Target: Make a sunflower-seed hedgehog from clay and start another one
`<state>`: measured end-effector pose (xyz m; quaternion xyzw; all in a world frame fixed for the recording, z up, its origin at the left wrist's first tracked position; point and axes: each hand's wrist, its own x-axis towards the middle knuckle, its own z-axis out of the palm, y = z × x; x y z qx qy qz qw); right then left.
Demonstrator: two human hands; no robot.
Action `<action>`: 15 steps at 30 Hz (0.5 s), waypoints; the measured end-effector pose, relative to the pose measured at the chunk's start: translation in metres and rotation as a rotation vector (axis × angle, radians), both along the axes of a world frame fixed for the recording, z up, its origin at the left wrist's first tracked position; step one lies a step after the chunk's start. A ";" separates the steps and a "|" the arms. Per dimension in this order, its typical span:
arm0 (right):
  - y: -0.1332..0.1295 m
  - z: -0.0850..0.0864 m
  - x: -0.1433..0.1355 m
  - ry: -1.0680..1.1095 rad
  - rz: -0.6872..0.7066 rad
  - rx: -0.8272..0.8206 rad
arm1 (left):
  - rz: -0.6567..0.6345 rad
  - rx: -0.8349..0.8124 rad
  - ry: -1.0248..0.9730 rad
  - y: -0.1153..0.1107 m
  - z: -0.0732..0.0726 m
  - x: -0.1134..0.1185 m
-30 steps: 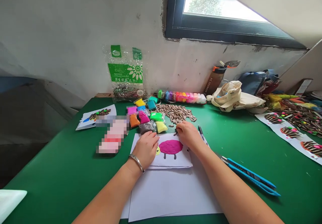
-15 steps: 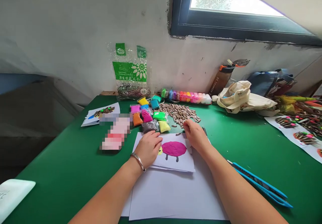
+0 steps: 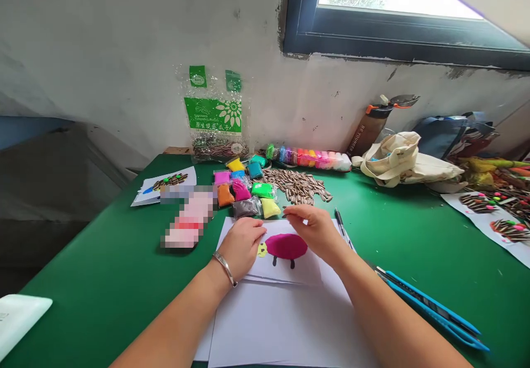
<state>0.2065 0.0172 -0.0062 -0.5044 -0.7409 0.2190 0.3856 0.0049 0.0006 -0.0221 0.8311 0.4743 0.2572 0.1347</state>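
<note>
Green table, scuffed wall, dark-framed window.
At the far right, below the window, an orange-trimmed brown bottle stands by the wall; a cream cloth bag lies just right of it, a blue bag farther right. A blue cutter lies at near right, a white object at the near left edge.

Matt white paper on a smooth green surface; glossy clear plastic bag, far; shiny metal bracelet.

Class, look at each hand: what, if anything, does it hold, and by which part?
The right hand pinches what looks like a seed; which part is too small to tell. The left hand grips nothing, resting on the paper.
</note>
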 end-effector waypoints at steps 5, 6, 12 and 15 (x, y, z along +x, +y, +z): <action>-0.019 0.011 -0.018 -0.112 0.169 -0.089 | -0.013 -0.056 0.029 -0.001 0.006 -0.002; -0.021 0.013 -0.019 -0.133 0.181 -0.101 | -0.017 -0.064 0.031 -0.001 0.007 -0.003; -0.027 0.017 -0.025 -0.249 0.182 -0.101 | -0.009 -0.099 0.017 -0.001 0.013 -0.006; -0.030 0.011 -0.030 -0.275 0.161 -0.086 | -0.013 -0.110 0.033 -0.003 0.016 -0.006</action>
